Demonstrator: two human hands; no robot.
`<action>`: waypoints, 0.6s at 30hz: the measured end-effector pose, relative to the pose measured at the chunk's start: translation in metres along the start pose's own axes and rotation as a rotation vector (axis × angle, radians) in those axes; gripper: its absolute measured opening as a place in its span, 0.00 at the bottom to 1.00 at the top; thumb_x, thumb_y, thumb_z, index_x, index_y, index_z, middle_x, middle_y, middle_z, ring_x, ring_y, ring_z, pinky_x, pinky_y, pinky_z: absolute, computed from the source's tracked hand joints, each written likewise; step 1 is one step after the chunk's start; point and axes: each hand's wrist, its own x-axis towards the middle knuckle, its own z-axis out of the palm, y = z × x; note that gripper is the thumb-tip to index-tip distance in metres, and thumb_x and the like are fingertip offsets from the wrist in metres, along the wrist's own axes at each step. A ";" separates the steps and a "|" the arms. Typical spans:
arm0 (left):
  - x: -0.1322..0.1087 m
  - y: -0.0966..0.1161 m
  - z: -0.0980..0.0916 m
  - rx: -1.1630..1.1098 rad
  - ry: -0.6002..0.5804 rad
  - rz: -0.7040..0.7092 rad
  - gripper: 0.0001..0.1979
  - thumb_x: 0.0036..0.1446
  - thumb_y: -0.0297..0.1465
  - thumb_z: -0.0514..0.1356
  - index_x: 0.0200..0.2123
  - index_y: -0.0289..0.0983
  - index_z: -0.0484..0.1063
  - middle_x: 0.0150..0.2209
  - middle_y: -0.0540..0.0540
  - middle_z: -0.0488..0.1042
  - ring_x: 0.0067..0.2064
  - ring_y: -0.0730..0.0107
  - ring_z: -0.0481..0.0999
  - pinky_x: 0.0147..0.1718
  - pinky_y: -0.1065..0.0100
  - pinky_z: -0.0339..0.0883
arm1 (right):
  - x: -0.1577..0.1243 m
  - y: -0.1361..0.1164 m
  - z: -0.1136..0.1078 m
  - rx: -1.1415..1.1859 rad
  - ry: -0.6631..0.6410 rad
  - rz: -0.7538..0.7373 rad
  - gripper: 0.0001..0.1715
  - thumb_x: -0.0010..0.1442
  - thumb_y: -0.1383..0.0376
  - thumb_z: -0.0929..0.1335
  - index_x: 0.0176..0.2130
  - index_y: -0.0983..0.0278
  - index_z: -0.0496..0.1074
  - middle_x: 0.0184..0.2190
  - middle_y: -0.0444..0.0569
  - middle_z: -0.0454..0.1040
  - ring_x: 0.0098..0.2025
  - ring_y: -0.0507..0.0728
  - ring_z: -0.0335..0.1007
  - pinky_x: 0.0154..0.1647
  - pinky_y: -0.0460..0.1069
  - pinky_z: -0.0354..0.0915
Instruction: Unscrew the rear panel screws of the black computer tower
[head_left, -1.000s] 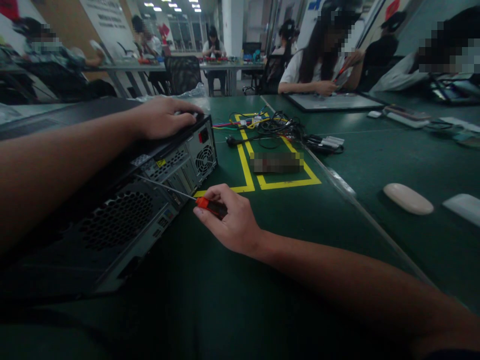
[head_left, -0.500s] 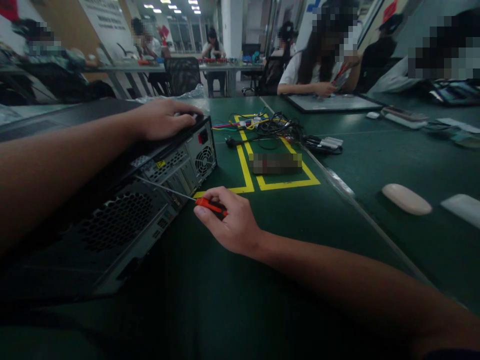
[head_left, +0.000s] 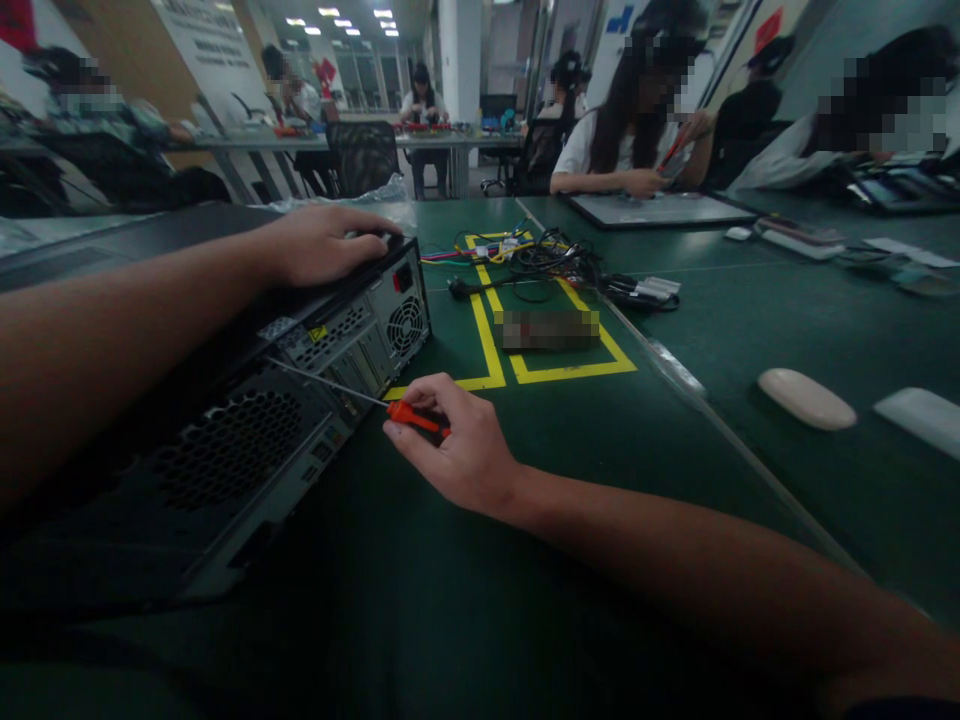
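A black computer case (head_left: 300, 340) lies on its side at the left, its metal rear panel with fan grille and honeycomb vent turned toward the right. My left hand (head_left: 322, 243) rests on top of the case near its far rear corner, fingers stretched out and lying flat. In my right hand (head_left: 457, 440) is a red and black screwdriver (head_left: 412, 415), gripped by its handle. Its long thin shaft points left, with the tip at the upper edge of the rear panel, near the honeycomb vent. Whether the tip sits on a screw is too small to tell.
Yellow tape (head_left: 491, 345) marks the green table (head_left: 600, 440). Tangled cables (head_left: 555, 255) and a blurred dark block (head_left: 551, 331) lie there. A pale oval object (head_left: 806, 398) is at the right. Across the table, a person works over a flat panel (head_left: 660, 208); others sit behind.
The whole view has shifted very slightly. Both hands and the screwdriver keep nearly the same places against the case.
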 end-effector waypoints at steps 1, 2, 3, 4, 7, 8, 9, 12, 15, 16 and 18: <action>0.000 -0.001 0.000 0.001 -0.002 0.004 0.43 0.74 0.51 0.50 0.80 0.38 0.79 0.76 0.36 0.82 0.74 0.34 0.80 0.78 0.41 0.67 | 0.000 0.000 0.000 -0.003 -0.004 0.005 0.11 0.75 0.55 0.76 0.51 0.56 0.75 0.48 0.48 0.87 0.47 0.59 0.86 0.52 0.56 0.81; 0.000 -0.001 0.000 0.003 -0.005 0.005 0.43 0.74 0.51 0.50 0.81 0.38 0.79 0.76 0.36 0.81 0.74 0.34 0.80 0.78 0.41 0.67 | 0.000 0.000 0.000 -0.005 -0.005 0.008 0.12 0.75 0.55 0.76 0.51 0.56 0.75 0.48 0.48 0.87 0.47 0.59 0.87 0.52 0.56 0.81; 0.001 -0.001 0.000 0.005 -0.009 0.001 0.43 0.74 0.51 0.49 0.81 0.38 0.78 0.77 0.36 0.81 0.74 0.33 0.80 0.78 0.41 0.67 | 0.000 0.001 0.000 -0.004 -0.001 0.009 0.12 0.76 0.55 0.76 0.51 0.56 0.75 0.48 0.48 0.87 0.47 0.59 0.87 0.52 0.56 0.81; 0.000 -0.001 0.000 0.007 -0.014 -0.004 0.43 0.75 0.50 0.49 0.81 0.37 0.78 0.77 0.36 0.80 0.74 0.33 0.80 0.78 0.41 0.67 | 0.000 0.001 0.000 -0.003 0.000 0.009 0.12 0.76 0.55 0.76 0.52 0.56 0.75 0.48 0.48 0.87 0.47 0.59 0.87 0.52 0.56 0.81; 0.000 0.001 0.000 0.010 -0.016 -0.010 0.43 0.75 0.50 0.49 0.81 0.35 0.78 0.78 0.35 0.79 0.75 0.32 0.79 0.78 0.41 0.67 | -0.001 0.001 0.000 -0.007 0.002 0.002 0.12 0.76 0.55 0.76 0.52 0.56 0.75 0.48 0.48 0.88 0.47 0.59 0.87 0.51 0.55 0.81; -0.001 0.002 0.000 0.012 -0.011 -0.011 0.43 0.75 0.49 0.49 0.81 0.35 0.78 0.78 0.34 0.79 0.75 0.32 0.79 0.78 0.41 0.67 | -0.001 0.001 0.000 -0.008 0.002 -0.002 0.12 0.76 0.55 0.76 0.51 0.56 0.75 0.48 0.48 0.88 0.47 0.59 0.87 0.51 0.55 0.81; -0.001 0.002 0.000 0.015 -0.010 -0.012 0.43 0.75 0.49 0.49 0.81 0.34 0.78 0.78 0.34 0.79 0.75 0.32 0.79 0.78 0.41 0.67 | -0.001 0.002 0.000 -0.007 0.001 -0.006 0.12 0.76 0.55 0.76 0.51 0.56 0.75 0.48 0.48 0.88 0.47 0.59 0.87 0.51 0.55 0.80; 0.000 0.001 0.001 0.014 -0.009 -0.007 0.43 0.75 0.49 0.49 0.81 0.34 0.78 0.77 0.34 0.80 0.74 0.34 0.80 0.77 0.42 0.67 | -0.001 0.002 0.001 0.001 0.002 -0.003 0.12 0.76 0.55 0.76 0.52 0.56 0.75 0.48 0.48 0.88 0.47 0.59 0.87 0.51 0.55 0.80; 0.001 -0.002 0.002 0.001 -0.011 0.007 0.43 0.76 0.49 0.49 0.81 0.33 0.78 0.77 0.34 0.80 0.73 0.35 0.80 0.77 0.42 0.68 | 0.000 0.002 0.002 0.002 0.006 0.010 0.12 0.76 0.54 0.76 0.51 0.56 0.75 0.48 0.48 0.88 0.47 0.60 0.87 0.52 0.56 0.81; 0.001 -0.003 0.002 -0.003 -0.011 0.011 0.42 0.76 0.50 0.49 0.80 0.33 0.78 0.77 0.34 0.81 0.73 0.35 0.80 0.77 0.42 0.67 | 0.000 0.002 0.002 0.002 0.005 0.014 0.12 0.76 0.54 0.76 0.51 0.56 0.75 0.48 0.48 0.88 0.46 0.60 0.87 0.52 0.56 0.81; 0.002 -0.004 0.001 -0.005 -0.016 0.016 0.42 0.76 0.49 0.49 0.80 0.34 0.78 0.76 0.35 0.81 0.73 0.36 0.80 0.77 0.42 0.67 | 0.000 0.001 0.001 0.002 -0.002 0.024 0.13 0.75 0.54 0.76 0.51 0.56 0.75 0.48 0.48 0.88 0.46 0.60 0.87 0.51 0.56 0.81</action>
